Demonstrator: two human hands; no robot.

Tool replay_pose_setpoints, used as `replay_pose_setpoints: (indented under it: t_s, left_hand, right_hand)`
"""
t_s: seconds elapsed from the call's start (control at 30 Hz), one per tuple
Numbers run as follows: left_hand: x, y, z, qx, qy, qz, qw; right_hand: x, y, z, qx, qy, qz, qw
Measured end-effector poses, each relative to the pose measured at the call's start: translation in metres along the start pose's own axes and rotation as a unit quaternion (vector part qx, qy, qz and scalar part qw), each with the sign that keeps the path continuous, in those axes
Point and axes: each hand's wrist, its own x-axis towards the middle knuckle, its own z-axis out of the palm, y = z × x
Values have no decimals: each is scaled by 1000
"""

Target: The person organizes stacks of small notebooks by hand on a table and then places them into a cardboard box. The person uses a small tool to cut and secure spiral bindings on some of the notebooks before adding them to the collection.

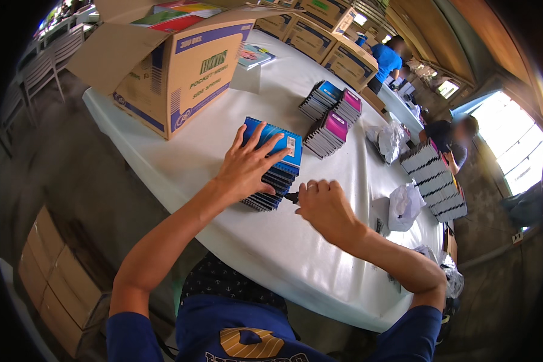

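Note:
A stack of blue spiral notebooks (286,158) lies on the white-covered table (181,157) in front of me. My left hand (247,166) rests flat on top of the stack, fingers spread. My right hand (324,205) is curled just right of the stack, gripping a small dark object (292,196) that pokes out toward the notebooks; it looks like a marker, though I cannot tell for sure.
A large open cardboard box (175,78) with coloured notebooks stands at the table's far left. Stacks of blue and pink notebooks (333,117) lie beyond. Crumpled plastic wrap (404,205) and more stacks (434,181) are on the right. Other people work at the far end. Cardboard boxes (48,283) stand on the floor.

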Motion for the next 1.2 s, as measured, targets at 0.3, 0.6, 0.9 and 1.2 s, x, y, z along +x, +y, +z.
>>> replay_pose_setpoints:
  t_s: [0.3, 0.6, 0.9, 1.2]
  left_hand:
    - [-6, 10, 9, 19, 47, 22, 998]
    - [-9, 10, 7, 35, 25, 19, 999]
    - [-15, 13, 14, 27, 54, 27, 998]
    - [-15, 12, 13, 42, 48, 28, 998]
  right_hand:
    - [12, 38, 21, -70, 312, -195, 927]
    - [0, -2, 7, 12, 122, -38, 992]
    - [7, 25, 25, 53, 267, -154, 950]
    - [7, 3, 18, 23, 314, -174, 933]
